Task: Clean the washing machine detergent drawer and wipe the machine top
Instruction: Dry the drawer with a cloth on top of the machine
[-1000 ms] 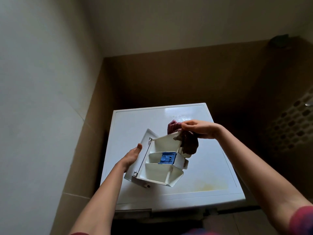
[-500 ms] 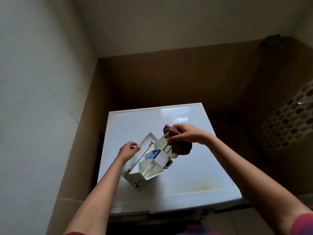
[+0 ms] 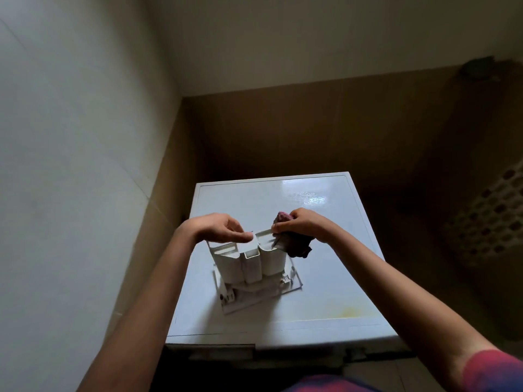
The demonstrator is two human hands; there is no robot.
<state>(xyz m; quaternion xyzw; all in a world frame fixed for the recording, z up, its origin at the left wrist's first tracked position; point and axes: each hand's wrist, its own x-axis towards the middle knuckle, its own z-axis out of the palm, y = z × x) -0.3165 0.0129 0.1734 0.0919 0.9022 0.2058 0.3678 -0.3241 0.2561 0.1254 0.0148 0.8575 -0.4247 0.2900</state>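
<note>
— What do we have on the far left?

— A pale wall (image 3: 70,165), and just right of it our left hand (image 3: 218,229). Its fingers are curled and the thumb lies along the upper rim of the detergent drawer (image 3: 249,261), so we are gripping that rim at its left part.

— And the drawer itself?

— It is white and stands on end in the middle of the machine top (image 3: 325,292). Its front panel is down and, as far as we can see, rests on the surface. Its long rounded channels face us, and we cannot see into the compartments.

— The other side?

— Our right hand (image 3: 304,224) is closed on a dark reddish cloth (image 3: 297,247), with fingertips pinching the drawer's upper rim at its right corner. The cloth bunches past the knuckles and hangs just beside the drawer's right wall.

— Anything further right?

— There is a yellowish stain (image 3: 351,311) on the near right part of the machine top. A perforated basket (image 3: 492,222) sits at the right edge, well apart from the drawer. A red sleeve (image 3: 492,369) covers our right forearm near the bottom corner.
</note>
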